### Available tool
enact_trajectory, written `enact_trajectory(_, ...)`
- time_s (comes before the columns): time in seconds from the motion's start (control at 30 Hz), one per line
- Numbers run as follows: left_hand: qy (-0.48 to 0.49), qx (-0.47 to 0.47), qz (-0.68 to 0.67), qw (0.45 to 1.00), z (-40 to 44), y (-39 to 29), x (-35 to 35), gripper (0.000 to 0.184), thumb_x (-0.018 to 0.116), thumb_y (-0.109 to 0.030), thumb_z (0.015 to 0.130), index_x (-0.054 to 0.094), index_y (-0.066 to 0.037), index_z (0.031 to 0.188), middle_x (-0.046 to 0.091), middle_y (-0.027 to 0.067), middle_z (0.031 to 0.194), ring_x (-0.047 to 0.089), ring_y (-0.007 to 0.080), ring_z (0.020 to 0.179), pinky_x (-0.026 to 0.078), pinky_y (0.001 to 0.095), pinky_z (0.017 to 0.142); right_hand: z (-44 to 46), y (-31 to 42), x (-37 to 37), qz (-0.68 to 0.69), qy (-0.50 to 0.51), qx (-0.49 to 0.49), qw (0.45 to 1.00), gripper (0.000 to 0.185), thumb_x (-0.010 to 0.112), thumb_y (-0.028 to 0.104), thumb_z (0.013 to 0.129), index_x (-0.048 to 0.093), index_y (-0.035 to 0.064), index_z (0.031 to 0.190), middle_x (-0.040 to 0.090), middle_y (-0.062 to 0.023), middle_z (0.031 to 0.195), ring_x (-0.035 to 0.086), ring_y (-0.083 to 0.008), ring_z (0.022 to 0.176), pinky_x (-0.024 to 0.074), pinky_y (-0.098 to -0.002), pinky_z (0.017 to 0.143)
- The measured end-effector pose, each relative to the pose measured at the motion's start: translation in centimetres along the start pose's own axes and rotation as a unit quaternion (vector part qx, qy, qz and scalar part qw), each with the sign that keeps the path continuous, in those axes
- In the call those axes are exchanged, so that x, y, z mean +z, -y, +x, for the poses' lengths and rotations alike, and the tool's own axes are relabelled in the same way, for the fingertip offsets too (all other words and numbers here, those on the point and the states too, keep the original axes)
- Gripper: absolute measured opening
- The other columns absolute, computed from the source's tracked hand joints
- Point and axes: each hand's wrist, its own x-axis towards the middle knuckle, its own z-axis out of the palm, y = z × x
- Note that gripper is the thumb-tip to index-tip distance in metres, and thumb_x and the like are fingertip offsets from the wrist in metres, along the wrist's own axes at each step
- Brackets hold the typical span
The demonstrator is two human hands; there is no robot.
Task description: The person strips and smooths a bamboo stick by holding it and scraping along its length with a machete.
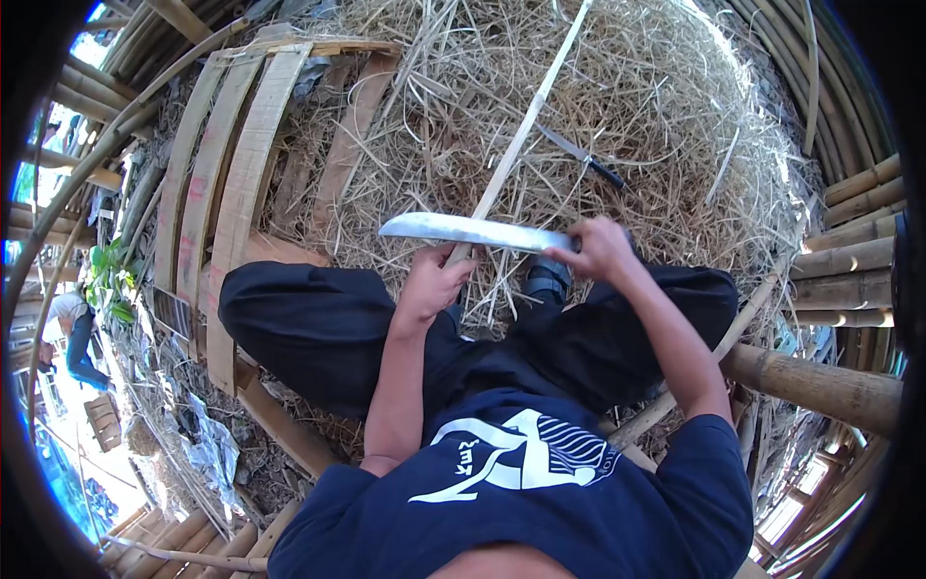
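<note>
My left hand (436,280) is closed around the near end of a long pale bamboo strip (526,125), which runs away from me over the shavings. In my right hand (600,249) is the handle of a machete (463,230), its handle mostly hidden by my fingers. The broad blade points left and lies across the strip, just beyond my left hand. Whether the edge bites into the strip, I cannot tell. A knife (584,156) with a black handle rests on the shavings, right of the strip.
Curled bamboo shavings (656,87) cover the ground ahead. A wooden pallet (246,145) leans at the left. Bamboo poles (849,280) are stacked at the right, and one thick pole (815,386) juts in beside my right knee. Another person (77,333) is at the far left.
</note>
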Motion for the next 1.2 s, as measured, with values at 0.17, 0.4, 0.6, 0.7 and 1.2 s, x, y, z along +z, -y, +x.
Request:
enact_trajectory(0.17, -0.005, 0.006, 0.017, 1.000, 0.8, -0.2, -0.1, 0.023, 0.061, -0.004, 0.090, 0.063, -0.001, 0.112, 0.041, -0.0089, 0.059, 0.030, -0.0017, 0.040, 0.019, 0.0190, 0.036, 0.4, -1.4, 1.9, -0.058, -0.145, -0.081, 0.984, 0.076, 0.056, 0.075, 0.075, 0.073, 0.0004, 0.079, 0.062, -0.0172, 0.058, 0.064, -0.0342, 0.061, 0.0516, -0.0435, 0.060)
enact_trajectory(0.4, 0.040, -0.001, -0.026, 0.999, -0.8, -1.2, 0.1, 0.022, 0.059, -0.004, 0.090, 0.063, -0.002, 0.112, 0.044, -0.0087, 0.060, 0.033, -0.0012, 0.040, 0.022, 0.0183, 0.036, 1.5, -3.4, -2.3, 0.097, -0.138, 0.164, 0.972, 0.071, 0.062, 0.064, 0.080, 0.070, -0.0056, 0.075, 0.060, -0.0147, 0.054, 0.063, -0.0250, 0.053, 0.0487, -0.0389, 0.054)
enact_trajectory(0.6, 0.037, 0.030, 0.034, 0.998, 0.7, 1.9, 0.9, 0.023, 0.061, -0.010, 0.087, 0.064, -0.001, 0.109, 0.054, -0.0028, 0.067, 0.047, 0.0020, 0.055, 0.036, 0.0215, 0.047, -1.0, 2.8, 1.1, 0.071, 0.001, -0.005, 0.997, 0.042, 0.077, 0.036, 0.067, 0.070, -0.0009, 0.085, 0.066, -0.0189, 0.072, 0.066, -0.0333, 0.071, 0.0524, -0.0414, 0.068)
enact_trajectory(0.7, -0.027, 0.075, 0.128, 0.989, 1.3, 3.6, 0.9, 0.020, 0.064, -0.015, 0.087, 0.067, 0.003, 0.095, 0.063, 0.0010, 0.075, 0.053, 0.0062, 0.065, 0.043, 0.0261, 0.058, -0.1, 4.6, 3.8, 0.011, -0.013, -0.002, 1.000, 0.028, 0.072, 0.024, 0.063, 0.070, 0.0039, 0.082, 0.067, -0.0182, 0.077, 0.066, -0.0356, 0.077, 0.0532, -0.0433, 0.075)
enact_trajectory(1.2, -0.054, 0.087, 0.149, 0.984, 1.1, 4.0, 1.6, 0.021, 0.068, -0.018, 0.087, 0.068, 0.003, 0.089, 0.059, -0.0020, 0.069, 0.048, 0.0046, 0.061, 0.040, 0.0259, 0.054, -0.4, 4.4, 4.7, 0.006, -0.034, 0.006, 0.999, 0.024, 0.070, 0.019, 0.063, 0.072, 0.0066, 0.083, 0.067, -0.0191, 0.079, 0.066, -0.0350, 0.081, 0.0533, -0.0455, 0.079)
